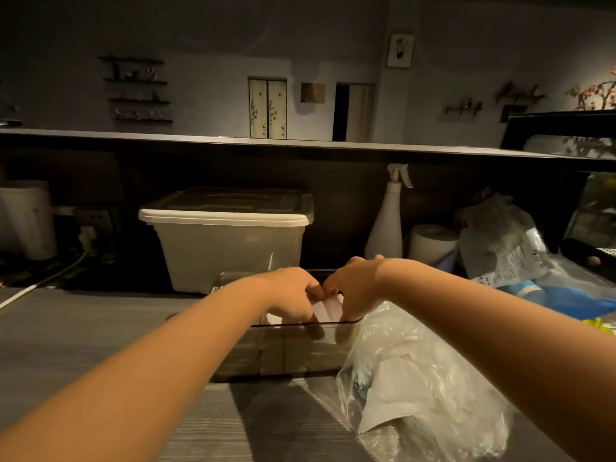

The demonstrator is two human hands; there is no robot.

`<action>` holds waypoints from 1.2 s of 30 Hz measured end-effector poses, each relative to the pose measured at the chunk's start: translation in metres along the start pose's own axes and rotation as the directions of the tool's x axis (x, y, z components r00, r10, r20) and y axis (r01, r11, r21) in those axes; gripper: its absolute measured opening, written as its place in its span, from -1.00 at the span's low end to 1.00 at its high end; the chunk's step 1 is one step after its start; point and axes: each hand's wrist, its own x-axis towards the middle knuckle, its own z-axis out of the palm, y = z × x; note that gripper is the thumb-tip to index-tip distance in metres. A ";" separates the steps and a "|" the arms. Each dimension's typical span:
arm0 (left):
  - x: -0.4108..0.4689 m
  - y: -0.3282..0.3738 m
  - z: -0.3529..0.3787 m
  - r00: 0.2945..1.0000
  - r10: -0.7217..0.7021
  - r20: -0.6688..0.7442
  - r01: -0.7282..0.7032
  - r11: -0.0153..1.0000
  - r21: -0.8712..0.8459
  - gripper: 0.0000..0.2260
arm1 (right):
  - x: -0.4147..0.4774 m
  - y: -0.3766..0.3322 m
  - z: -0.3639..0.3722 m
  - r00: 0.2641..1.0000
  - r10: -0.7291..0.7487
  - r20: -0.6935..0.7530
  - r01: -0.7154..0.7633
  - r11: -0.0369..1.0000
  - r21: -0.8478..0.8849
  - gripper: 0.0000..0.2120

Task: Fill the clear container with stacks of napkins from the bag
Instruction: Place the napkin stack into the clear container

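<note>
A clear rectangular container (286, 355) stands on the grey wooden counter in front of me, with stacks of napkins showing through its near wall. Both my hands reach down into its top. My left hand (293, 295) and my right hand (353, 291) meet over a white napkin stack (328, 310), fingers curled round it from either side. The fingertips are below the rim and partly hidden. A crumpled clear plastic bag (423, 391) with white napkins inside lies just right of the container, under my right forearm.
A lidded white storage bin (230, 238) stands right behind the container. A white spray bottle (386, 225), a paper roll (431, 245) and more plastic bags (506, 238) crowd the back right. A white kettle (30, 218) and cable sit at the far left.
</note>
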 end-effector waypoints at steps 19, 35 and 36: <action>-0.048 0.059 0.009 0.960 0.080 -0.268 -0.087 0.996 -0.013 -0.56 | -0.103 0.011 -0.014 0.979 0.097 -0.181 -0.046 0.963 0.266 -0.45; -0.053 0.070 0.133 0.894 0.102 -0.437 -0.155 0.984 -0.089 -0.70 | -0.112 0.001 0.148 0.818 0.031 -0.574 0.152 0.951 0.268 -0.56; -0.052 0.071 0.136 0.887 0.118 -0.447 -0.164 0.984 -0.066 -0.71 | -0.111 0.002 0.154 0.789 0.047 -0.612 0.166 0.944 0.287 -0.61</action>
